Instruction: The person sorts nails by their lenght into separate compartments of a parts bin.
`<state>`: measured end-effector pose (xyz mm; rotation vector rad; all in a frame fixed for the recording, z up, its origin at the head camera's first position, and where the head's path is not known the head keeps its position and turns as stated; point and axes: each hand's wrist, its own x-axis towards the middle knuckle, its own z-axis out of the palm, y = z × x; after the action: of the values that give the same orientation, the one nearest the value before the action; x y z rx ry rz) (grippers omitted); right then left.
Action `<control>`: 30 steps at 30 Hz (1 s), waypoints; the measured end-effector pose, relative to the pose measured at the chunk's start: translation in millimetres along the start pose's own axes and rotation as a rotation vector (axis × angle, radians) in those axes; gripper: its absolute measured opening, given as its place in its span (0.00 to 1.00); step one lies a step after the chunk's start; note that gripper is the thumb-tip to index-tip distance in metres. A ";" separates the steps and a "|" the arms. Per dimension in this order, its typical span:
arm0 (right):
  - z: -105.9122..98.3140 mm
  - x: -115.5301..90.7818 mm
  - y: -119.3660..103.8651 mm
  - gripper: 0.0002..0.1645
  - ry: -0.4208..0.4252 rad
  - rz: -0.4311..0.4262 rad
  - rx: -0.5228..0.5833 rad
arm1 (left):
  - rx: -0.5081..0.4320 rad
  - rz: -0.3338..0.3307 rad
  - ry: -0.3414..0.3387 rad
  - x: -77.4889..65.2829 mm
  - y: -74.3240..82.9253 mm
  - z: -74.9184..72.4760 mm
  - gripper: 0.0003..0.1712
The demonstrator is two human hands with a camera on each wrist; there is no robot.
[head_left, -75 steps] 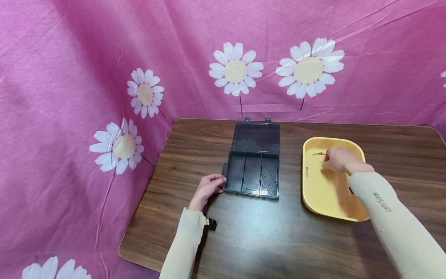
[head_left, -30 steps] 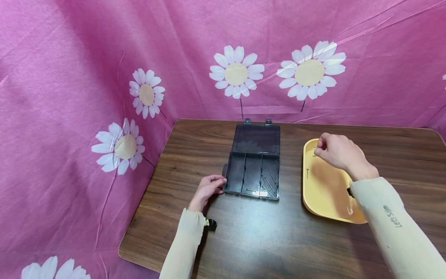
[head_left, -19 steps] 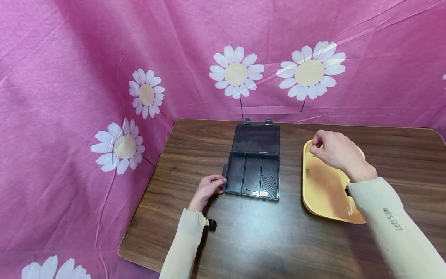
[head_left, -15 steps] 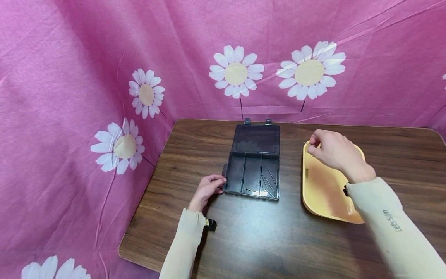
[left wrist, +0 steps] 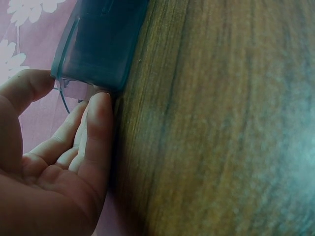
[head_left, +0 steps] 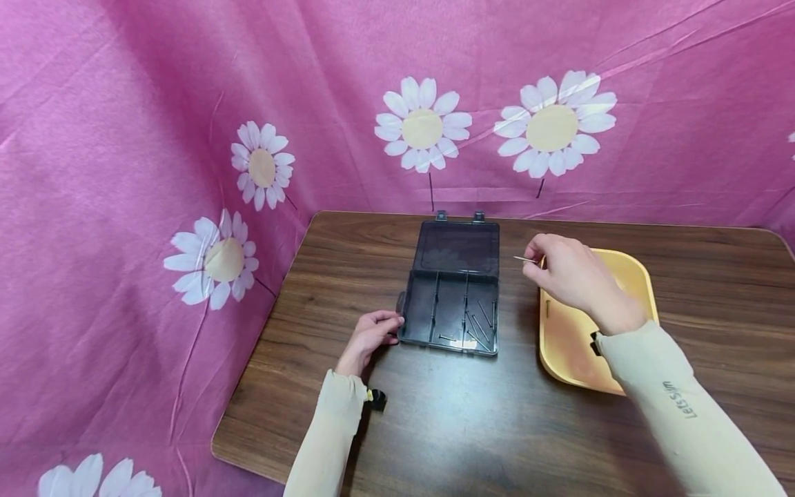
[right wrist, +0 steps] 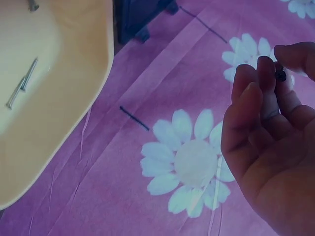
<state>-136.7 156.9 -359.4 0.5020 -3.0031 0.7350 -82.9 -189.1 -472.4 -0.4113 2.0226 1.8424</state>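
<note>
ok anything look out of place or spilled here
Nothing looks spilled or damaged. One mild oddity: a lone fastener lies in the middle compartment of the black box, while several others lie in the right-hand one; that could be deliberate sorting.

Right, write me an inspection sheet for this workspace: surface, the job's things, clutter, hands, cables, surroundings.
Surface: dark wood-grain tabletop, glare towards the front.
Job's things: smoky translucent plastic box, three compartments, lid open; several thin metal fasteners in the right compartment, one in the middle. Yellow rounded tray to its right, at least three fasteners inside.
Clutter: nothing seen.
Hands: left hand holds the box's left edge; right hand, above the tray's far left corner, pinches one thin metal fastener.
Cables: nothing seen.
Surroundings: pink cloth printed with white daisies, behind and left of the tabletop.
</note>
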 end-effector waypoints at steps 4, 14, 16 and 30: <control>7.1 -0.5 -6.3 0.07 0.024 -0.022 0.002 | -0.007 0.001 0.001 -0.1 0.3 0.7 0.17; 22.2 -0.8 -20.0 0.05 0.031 -0.076 0.022 | -0.006 -0.007 0.015 21.8 -22.8 -2.8 0.17; 24.5 -1.4 -22.2 0.04 0.035 -0.086 0.029 | -0.011 -0.004 0.028 23.2 -24.6 -2.3 0.17; 46.1 -4.8 -37.5 0.04 0.055 -0.142 0.040 | -0.028 0.000 0.044 23.6 -25.9 -1.6 0.17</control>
<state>-117.5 106.2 -383.9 0.6765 -2.8711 0.7862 -92.2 -192.5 -506.1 -0.4632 2.0276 1.8792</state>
